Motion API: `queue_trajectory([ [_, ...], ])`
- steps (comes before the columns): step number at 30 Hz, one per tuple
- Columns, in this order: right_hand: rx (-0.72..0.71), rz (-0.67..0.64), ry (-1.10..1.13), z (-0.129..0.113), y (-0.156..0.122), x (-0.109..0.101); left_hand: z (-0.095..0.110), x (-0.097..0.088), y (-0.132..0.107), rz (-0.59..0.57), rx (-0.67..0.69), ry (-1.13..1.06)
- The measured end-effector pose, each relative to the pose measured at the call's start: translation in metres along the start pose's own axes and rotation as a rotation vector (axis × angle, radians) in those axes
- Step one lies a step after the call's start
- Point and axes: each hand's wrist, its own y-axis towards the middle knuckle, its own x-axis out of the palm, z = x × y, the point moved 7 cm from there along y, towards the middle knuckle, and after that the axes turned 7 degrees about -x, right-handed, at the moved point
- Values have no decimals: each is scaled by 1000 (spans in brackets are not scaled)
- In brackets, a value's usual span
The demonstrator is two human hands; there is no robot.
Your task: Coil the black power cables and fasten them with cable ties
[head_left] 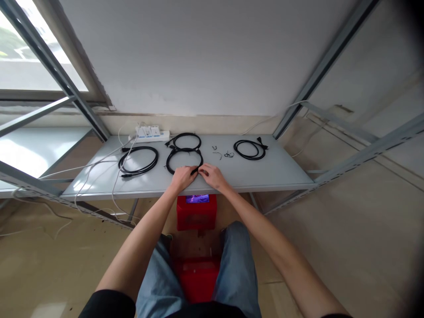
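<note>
A coiled black cable [169, 161] lies near the front middle of the grey shelf. My left hand [183, 178] is closed on the near right part of this coil. Beside it, my right hand [212, 176] pinches at the same spot, its fingertips almost meeting the left ones; what lies between them is too small to make out. Just behind sits a second black cable coil [199, 140], touching or overlapping the first. Several thin black ties [228, 154] are scattered to the right of the coils.
Further black cable coils rest at the left [157, 160] and right [249, 157]. A white power strip [162, 136] stands against the wall, with white cords trailing over the shelf's left front edge. Metal posts [288, 119] frame the shelf. Below is a red box [196, 218].
</note>
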Motion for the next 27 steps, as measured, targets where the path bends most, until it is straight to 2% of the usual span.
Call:
queue_trajectory([
  [3, -69, -29, -185, -8, -5, 3, -1, 1, 0, 8, -7, -2],
  [7, -121, -56, -289, -10, -8, 7, -3, 5, 2, 15, -6, -4],
  [17, -203, -19, -343, -14, -10, 7, -5, 8, 4, 23, 1, 1],
  [27, -177, -17, -398, -14, -10, 9, -6, 9, 4, 31, 5, -13],
])
